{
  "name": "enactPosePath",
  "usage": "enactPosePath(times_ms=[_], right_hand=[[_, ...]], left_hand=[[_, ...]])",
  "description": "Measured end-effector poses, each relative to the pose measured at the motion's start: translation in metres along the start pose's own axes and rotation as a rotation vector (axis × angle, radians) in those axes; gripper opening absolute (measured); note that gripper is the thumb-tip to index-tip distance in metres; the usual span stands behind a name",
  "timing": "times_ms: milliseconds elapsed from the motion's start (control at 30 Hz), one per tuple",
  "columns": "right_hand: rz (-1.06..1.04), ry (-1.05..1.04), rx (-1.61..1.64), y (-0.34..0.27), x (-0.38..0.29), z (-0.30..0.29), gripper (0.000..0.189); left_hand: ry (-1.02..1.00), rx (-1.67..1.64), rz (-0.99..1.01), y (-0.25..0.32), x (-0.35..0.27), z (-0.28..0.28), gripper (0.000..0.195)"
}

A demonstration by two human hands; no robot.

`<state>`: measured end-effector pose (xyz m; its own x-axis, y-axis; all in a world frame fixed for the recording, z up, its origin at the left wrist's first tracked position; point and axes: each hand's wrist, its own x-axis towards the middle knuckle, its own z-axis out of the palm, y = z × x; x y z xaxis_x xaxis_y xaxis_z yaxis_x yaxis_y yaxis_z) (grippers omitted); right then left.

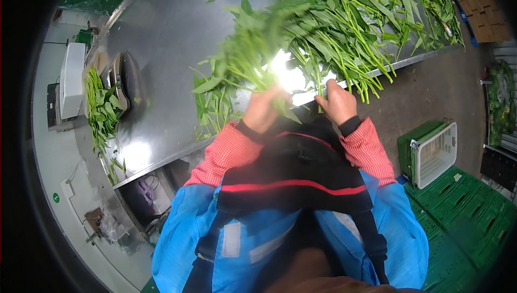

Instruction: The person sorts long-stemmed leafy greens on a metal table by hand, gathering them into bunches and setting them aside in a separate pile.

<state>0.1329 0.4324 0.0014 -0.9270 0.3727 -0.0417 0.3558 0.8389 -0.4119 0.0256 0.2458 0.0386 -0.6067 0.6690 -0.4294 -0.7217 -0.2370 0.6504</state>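
Observation:
My left hand (266, 105) is closed around the stems of a blurred bunch of leafy greens (250, 55), whose leaves point away from me over the metal table (169, 42). Just to its right, my right hand (338, 98) pinches the stem ends of a few greens (313, 69) between thumb and fingers at the table's edge. A large heap of the same long-stemmed greens (335, 26) lies beyond and right of my hands, with stems overhanging the edge. Some loose greens (216, 107) lie left of my left hand. Bright glare hides part of the tabletop between the hands.
A device (119, 81) stands at the table's left end, beside more greens (101, 111). A white box (73, 81) is farther left. On the right are a white and green crate (436, 155), green plastic crates (468, 212) and stacked cardboard (480, 10). A shelf (161, 176) shows below the table.

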Motion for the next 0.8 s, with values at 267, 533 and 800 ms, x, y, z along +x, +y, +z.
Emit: enactPosePath(times_ms=[267, 533, 800], right_hand=[[0.429, -0.274, 1.388, -0.008, 0.013, -0.018, 0.013], [-0.190, 0.083, 0.334, -0.060, -0.010, 0.002, 0.016], [0.134, -0.035, 0.774, -0.056, 0.002, -0.009, 0.018]], left_hand=[[0.086, 0.195, -0.025, -0.020, -0.004, -0.018, 0.010], [0.033, 0.084, -0.103, -0.036, -0.006, -0.010, 0.020], [0.151, -0.054, -0.066, -0.032, -0.007, -0.018, 0.020]])
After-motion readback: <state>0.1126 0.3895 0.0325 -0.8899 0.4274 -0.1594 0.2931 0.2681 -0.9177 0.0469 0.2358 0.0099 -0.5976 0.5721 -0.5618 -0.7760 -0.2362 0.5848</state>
